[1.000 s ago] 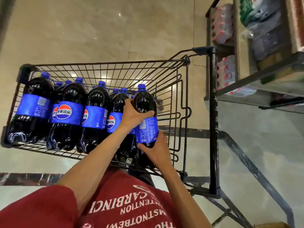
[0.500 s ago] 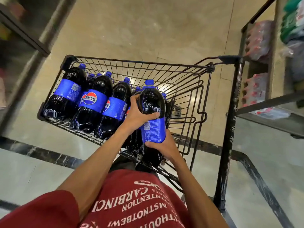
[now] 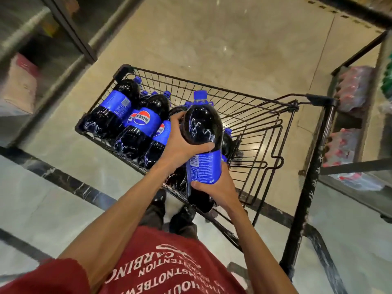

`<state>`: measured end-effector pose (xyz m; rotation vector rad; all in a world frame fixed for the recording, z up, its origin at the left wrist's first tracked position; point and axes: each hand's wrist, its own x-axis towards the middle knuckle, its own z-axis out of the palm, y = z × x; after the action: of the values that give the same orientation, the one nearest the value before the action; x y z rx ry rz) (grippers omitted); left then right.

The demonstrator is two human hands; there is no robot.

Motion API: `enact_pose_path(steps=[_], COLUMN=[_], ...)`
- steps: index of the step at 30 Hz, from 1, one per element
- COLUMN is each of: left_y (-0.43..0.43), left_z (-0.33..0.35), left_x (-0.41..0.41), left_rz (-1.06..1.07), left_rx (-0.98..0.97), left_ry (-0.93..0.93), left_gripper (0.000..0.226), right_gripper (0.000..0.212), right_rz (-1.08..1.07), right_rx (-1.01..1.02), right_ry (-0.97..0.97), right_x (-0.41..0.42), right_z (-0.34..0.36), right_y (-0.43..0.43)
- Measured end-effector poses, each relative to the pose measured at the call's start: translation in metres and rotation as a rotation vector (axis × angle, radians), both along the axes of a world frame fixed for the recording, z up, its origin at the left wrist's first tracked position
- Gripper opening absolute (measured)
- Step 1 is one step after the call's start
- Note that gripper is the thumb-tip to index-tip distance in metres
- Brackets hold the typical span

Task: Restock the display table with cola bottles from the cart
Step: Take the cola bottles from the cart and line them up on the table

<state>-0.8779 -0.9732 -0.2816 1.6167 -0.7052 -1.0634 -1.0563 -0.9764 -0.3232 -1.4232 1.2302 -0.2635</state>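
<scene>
A large dark cola bottle (image 3: 201, 126) with a blue cap and blue label is lifted above the black wire cart (image 3: 263, 132). My left hand (image 3: 180, 143) wraps around its upper body, just above the label. My right hand (image 3: 214, 187) grips it lower down, at the bottom edge of the label. Several more cola bottles (image 3: 140, 124) lean together in the cart's left half. One further blue cap shows just right of the held bottle.
A metal shelf rack (image 3: 358, 128) with shrink-wrapped red-capped drink packs stands close on the right, its black post (image 3: 307, 187) beside the cart. Another blurred shelf unit (image 3: 42, 39) is at the upper left. Beige tiled floor lies beyond the cart.
The bottle has risen higher out of the cart in both hands. The camera view has swung left, so the cart sits more toward the middle and the right rack toward the edge.
</scene>
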Motion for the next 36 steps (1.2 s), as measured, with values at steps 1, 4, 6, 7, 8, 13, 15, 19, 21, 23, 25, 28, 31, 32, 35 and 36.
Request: enact_pose_path(steps=[1, 4, 6, 7, 8, 13, 15, 19, 21, 23, 25, 28, 31, 32, 35, 36], left_y=[0.006, 0.028, 0.049, 0.061, 0.074, 0.138, 0.17, 0.227, 0.255, 0.279, 0.3, 0.324, 0.339, 0.341, 0.343, 0.342], left_z=[0.006, 0.023, 0.035, 0.04, 0.045, 0.065, 0.071, 0.084, 0.091, 0.095, 0.098, 0.101, 0.101, 0.101, 0.101, 0.102], left_x=[0.008, 0.039, 0.065, 0.079, 0.093, 0.168, 0.206, 0.271, 0.296, 0.319, 0.337, 0.363, 0.387, 0.395, 0.422, 0.432], left_rz=[0.027, 0.094, 0.145, 0.181, 0.215, 0.317, 0.373, 0.492, 0.566, 0.624, 0.69, 0.799, 0.861, 0.877, 0.911, 0.921], left_rx=[-0.019, -0.073, -0.11, -0.13, -0.155, -0.218, -0.224, -0.251, -0.256, -0.262, -0.261, -0.252, -0.248, -0.246, -0.237, -0.231], left_ry=[0.0, -0.034, -0.046, -0.051, -0.062, -0.144, -0.156, -0.194, -0.211, -0.248, -0.292, -0.335, -0.377, -0.388, -0.392, -0.395], left_gripper=[0.103, 0.103, 0.107, 0.109, 0.109, 0.104, 0.104, 0.106, 0.106, 0.103, 0.102, 0.104, 0.104, 0.105, 0.105, 0.106], right_gripper=[0.078, 0.084, 0.083, 0.08, 0.076, 0.072, 0.072, 0.079, 0.075, 0.075, 0.079, 0.089, 0.087, 0.085, 0.086, 0.087], right_rz=[0.018, 0.064, 0.117, 0.155, 0.192, 0.331, 0.374, 0.508, 0.59, 0.7, 0.763, 0.849, 0.885, 0.903, 0.96, 0.976], right_rx=[-0.008, -0.03, -0.055, -0.076, -0.098, -0.147, -0.14, -0.146, -0.169, -0.189, -0.172, -0.163, -0.15, -0.145, -0.139, -0.148], right_ry=[-0.003, -0.052, -0.057, -0.071, -0.081, -0.115, -0.108, -0.158, -0.174, -0.185, -0.17, -0.178, -0.171, -0.176, -0.192, -0.203], right_x=[0.01, 0.045, 0.072, 0.087, 0.103, 0.185, 0.226, 0.304, 0.34, 0.371, 0.399, 0.435, 0.467, 0.477, 0.511, 0.524], right_z=[0.004, 0.013, 0.023, 0.028, 0.033, 0.051, 0.06, 0.068, 0.073, 0.079, 0.081, 0.079, 0.082, 0.083, 0.081, 0.081], right_y=[0.002, 0.016, 0.028, 0.035, 0.042, 0.082, 0.104, 0.14, 0.155, 0.167, 0.179, 0.192, 0.201, 0.202, 0.199, 0.198])
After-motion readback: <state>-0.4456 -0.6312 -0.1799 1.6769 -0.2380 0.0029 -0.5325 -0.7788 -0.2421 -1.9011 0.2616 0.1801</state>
